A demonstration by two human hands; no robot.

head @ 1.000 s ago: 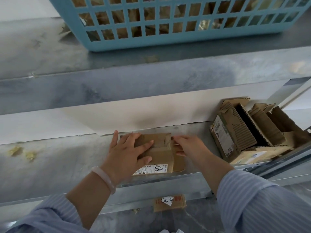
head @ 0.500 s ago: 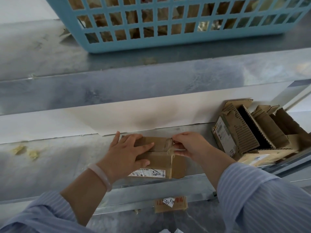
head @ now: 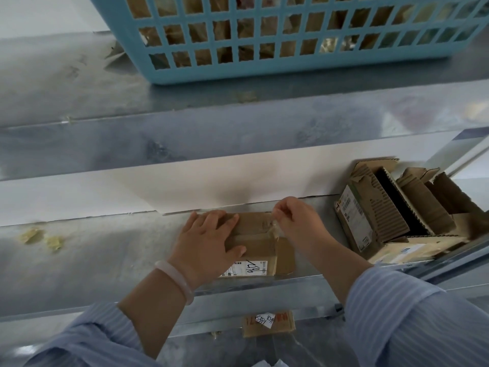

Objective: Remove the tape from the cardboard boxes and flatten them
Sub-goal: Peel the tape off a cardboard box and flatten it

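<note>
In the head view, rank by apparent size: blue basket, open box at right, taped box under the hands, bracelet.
1. blue basket, though cropped by the frame
2. open box
3. taped box, partly covered
4. bracelet
The basket is farther away yet looks largest.

The left hand (head: 209, 242) lies palm down on the cardboard box (head: 260, 251). Its fingers (head: 225, 221) are straight and slightly spread, pointing far and right, and the thumb stretches right along the near side. The left forearm (head: 153, 313) reaches in bare from the near left, with the wrist straight. The right hand (head: 297, 222) is curled, knuckles up, with thumb and forefinger pinching the tape (head: 276, 227) at its left tip. The right forearm (head: 336, 263) comes in bare from the near right.
</note>
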